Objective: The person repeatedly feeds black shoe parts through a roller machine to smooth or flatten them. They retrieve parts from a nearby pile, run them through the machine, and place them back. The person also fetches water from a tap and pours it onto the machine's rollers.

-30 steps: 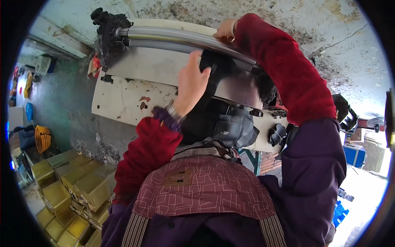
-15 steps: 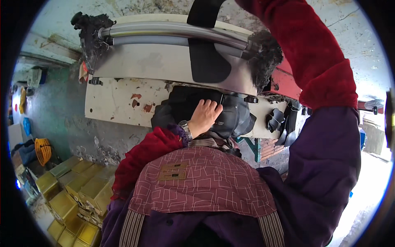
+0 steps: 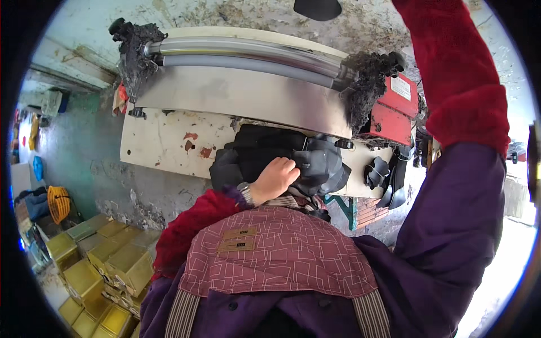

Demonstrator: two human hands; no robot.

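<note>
My left hand point(image 3: 276, 180), with a watch at the wrist, is at the near side of a pile of black flat cut pieces point(image 3: 256, 152). Its fingers are curled and pressed together against the pile; what they pinch, if anything, is hidden. My right arm point(image 3: 459, 73), in a red sleeve cover, reaches far forward, and its hand lies beyond the upper edge of the view. Past the rollers, a single black piece with a rounded end point(image 3: 318, 8) shows at the top edge. The roller machine point(image 3: 242, 48) stands between that piece and the pile, its steel roller bare.
Dark grimy lumps cover both roller ends. A red housing point(image 3: 391, 115) sits at the machine's right. More black pieces point(image 3: 380, 172) lie on the pale board's point(image 3: 160, 141) right end. Gold-coloured tins point(image 3: 107, 253) are stacked at lower left, near an orange basket point(image 3: 58, 204).
The black piece that lay across the rollers has moved to the far side, mostly out of view. My left fingers have drawn back and curled. My right arm has shifted right.
</note>
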